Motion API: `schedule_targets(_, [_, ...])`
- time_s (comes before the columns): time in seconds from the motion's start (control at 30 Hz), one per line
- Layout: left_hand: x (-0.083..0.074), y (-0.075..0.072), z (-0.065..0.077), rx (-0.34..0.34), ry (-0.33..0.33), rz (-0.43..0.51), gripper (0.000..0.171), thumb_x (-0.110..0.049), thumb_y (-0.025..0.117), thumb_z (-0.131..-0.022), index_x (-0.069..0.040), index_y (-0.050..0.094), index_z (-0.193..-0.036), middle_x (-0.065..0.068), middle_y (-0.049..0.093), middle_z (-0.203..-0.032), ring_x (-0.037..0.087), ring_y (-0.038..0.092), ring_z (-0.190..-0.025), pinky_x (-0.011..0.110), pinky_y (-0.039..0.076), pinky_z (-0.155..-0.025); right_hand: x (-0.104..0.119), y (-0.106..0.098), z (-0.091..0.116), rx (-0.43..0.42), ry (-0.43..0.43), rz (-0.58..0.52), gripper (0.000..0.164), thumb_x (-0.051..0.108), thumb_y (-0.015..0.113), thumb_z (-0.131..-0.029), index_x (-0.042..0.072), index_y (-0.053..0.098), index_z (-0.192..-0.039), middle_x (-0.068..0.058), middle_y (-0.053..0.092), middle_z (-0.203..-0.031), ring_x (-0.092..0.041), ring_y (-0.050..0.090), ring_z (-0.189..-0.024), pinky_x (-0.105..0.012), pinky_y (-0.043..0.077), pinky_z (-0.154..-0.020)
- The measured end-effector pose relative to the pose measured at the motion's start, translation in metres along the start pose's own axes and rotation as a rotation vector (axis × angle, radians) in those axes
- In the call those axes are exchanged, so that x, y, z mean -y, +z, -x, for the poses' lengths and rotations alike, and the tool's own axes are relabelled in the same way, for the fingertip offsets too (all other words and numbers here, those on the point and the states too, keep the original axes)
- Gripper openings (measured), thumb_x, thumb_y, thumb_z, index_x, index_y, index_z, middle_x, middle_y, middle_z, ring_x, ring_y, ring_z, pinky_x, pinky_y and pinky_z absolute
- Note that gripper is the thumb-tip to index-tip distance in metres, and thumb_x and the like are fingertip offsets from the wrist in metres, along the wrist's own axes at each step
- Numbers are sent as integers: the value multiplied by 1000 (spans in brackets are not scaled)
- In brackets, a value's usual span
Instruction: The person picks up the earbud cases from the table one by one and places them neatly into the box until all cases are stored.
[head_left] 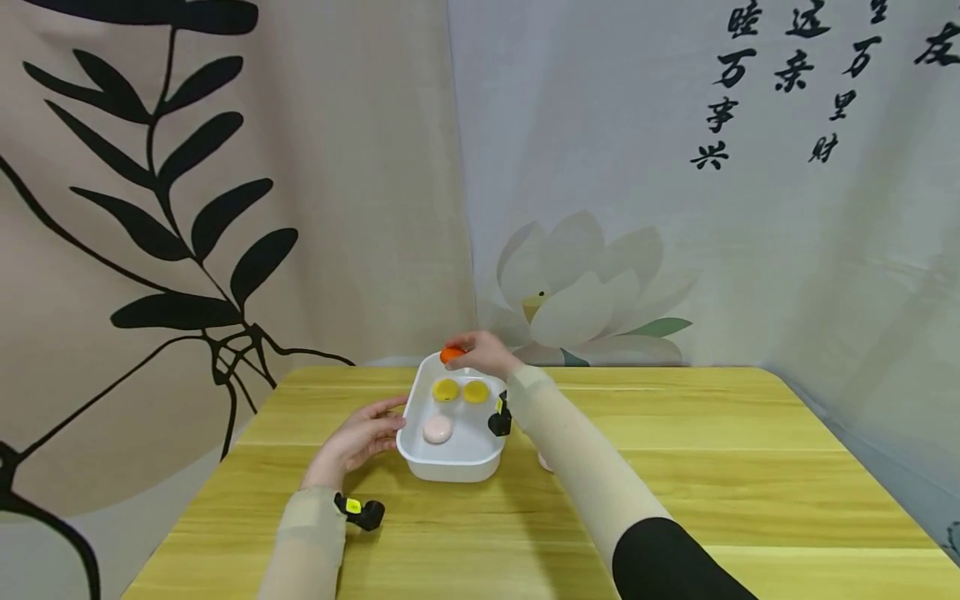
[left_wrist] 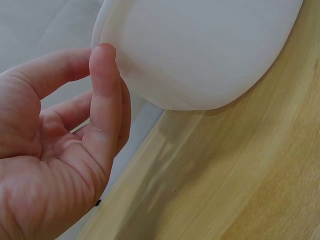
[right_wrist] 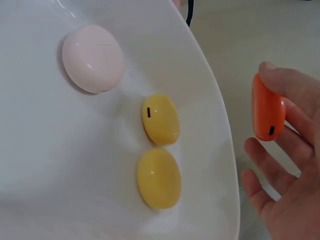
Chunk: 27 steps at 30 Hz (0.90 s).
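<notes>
A white plastic bin is over the wooden table in the head view. My left hand holds its left side, fingertips at the rim; the left wrist view shows bent fingers against the white wall. My right hand pinches a smooth, rounded orange piece with a small black slot between thumb and fingers, at the bin's far rim. Inside the bin lie two yellow rounded pieces, side by side, and a pale pink rounded piece nearer the front.
Another pale pink thing shows on the table, mostly hidden behind the right forearm. Both wrists wear small black cameras. A printed curtain hangs behind the table's far edge.
</notes>
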<state>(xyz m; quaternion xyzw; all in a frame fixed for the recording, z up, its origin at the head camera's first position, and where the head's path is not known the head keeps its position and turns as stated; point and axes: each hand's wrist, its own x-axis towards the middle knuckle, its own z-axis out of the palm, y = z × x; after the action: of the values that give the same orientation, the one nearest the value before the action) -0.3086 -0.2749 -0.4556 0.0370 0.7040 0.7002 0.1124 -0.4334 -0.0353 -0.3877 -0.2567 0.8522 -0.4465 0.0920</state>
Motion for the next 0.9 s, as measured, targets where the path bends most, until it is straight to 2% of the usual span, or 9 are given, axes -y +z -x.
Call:
schedule_targets(0.47, [-2,-2,0,21,10,15,59,-5,55,-97,2,29,-149,23,55,-114,15,61,-78,24,54,-69,-2,16,0,17,22,36,42,24,79,-81,14,69,-120,-2,66,-117,-18,58,-101,-31,48,-90])
schedule_targets(0.7, [-2,-2,-1,21,16,16,59,-5,56,-97,3,30,-149,24,55,-116,16,62,-81,25,54,-70,-3,23,-1,93,39,109,45,27,78,-81,14,68,-123,0,66,-118,-17,57,-101,-31,46,-94])
schedule_targets(0.9, [0,-1,0,30,14,17,60,-6,57,-96,2,29,-149,22,56,-115,17,62,-81,25,54,-71,-6,28,0,145,-15,121,48,22,77,-80,8,66,-125,-2,67,-119,-16,59,-103,-26,45,-93])
